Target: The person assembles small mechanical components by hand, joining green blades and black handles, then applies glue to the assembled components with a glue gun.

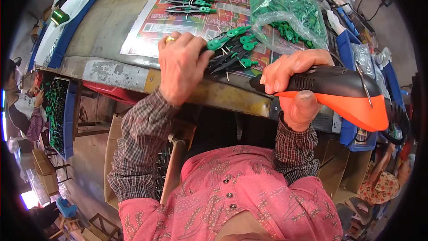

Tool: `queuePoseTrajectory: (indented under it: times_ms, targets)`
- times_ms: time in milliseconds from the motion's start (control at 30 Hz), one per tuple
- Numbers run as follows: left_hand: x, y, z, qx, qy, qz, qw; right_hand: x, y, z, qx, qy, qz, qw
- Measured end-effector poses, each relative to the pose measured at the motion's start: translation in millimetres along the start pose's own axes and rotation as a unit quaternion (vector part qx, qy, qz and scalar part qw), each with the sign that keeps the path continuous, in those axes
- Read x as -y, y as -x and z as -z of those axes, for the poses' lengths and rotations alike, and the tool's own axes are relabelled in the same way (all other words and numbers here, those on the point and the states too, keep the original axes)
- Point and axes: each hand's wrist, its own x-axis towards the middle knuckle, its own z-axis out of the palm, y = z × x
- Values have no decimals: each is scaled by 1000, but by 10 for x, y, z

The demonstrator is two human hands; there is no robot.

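The bundle of black rods with green caps (pixel 229 49) is lying near the front edge of the tabletop (pixel 102 31), its near ends disappearing under the left hand (pixel 180 64), whose fingers are clenching over them. Just beside it, the right hand (pixel 296 87) is gripping a black-and-orange power tool (pixel 339 91); the tool's tip is hard to make out. Behind, a clear bag of green caps (pixel 285 6) is partly cut off by the upper rim.
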Motion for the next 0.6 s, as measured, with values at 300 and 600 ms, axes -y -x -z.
queuePoseTrajectory:
  times_ms: [300,600]
  targets:
    - [508,-320,-438,19,-47,37,998,-85,20,56,-38,-2,-34,999]
    - [530,-512,-667,82,-20,2,996,-184,27,115,-63,-7,-50,997]
